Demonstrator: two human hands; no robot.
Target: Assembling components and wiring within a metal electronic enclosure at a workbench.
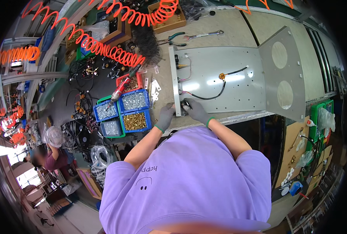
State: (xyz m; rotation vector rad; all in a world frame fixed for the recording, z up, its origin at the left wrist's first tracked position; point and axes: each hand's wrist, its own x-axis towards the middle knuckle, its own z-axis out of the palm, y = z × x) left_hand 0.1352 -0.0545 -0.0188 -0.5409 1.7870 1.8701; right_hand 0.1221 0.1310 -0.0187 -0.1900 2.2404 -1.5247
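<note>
A grey sheet-metal housing (236, 93) with an upright panel at each end lies on the bench in front of me. My left hand (166, 116), in a grey glove with a green cuff, is closed at the outer side of the left end panel (174, 78); what its fingertips hold is hidden. Inside the same panel, my gloved right hand (197, 111) grips a small black part (186, 103) near the front corner. A black cable (214, 97) runs from that panel to a copper-coloured ring coil (222, 76) on the housing floor.
Left of the housing stand blue bins of screws (133, 100) and brass fittings (135, 121), with a red power screwdriver (120, 90) over them. Orange coiled hoses (115, 54) hang above. Pliers (176, 36) and a wrench (203, 35) lie behind. Another person (58, 158) is at far left.
</note>
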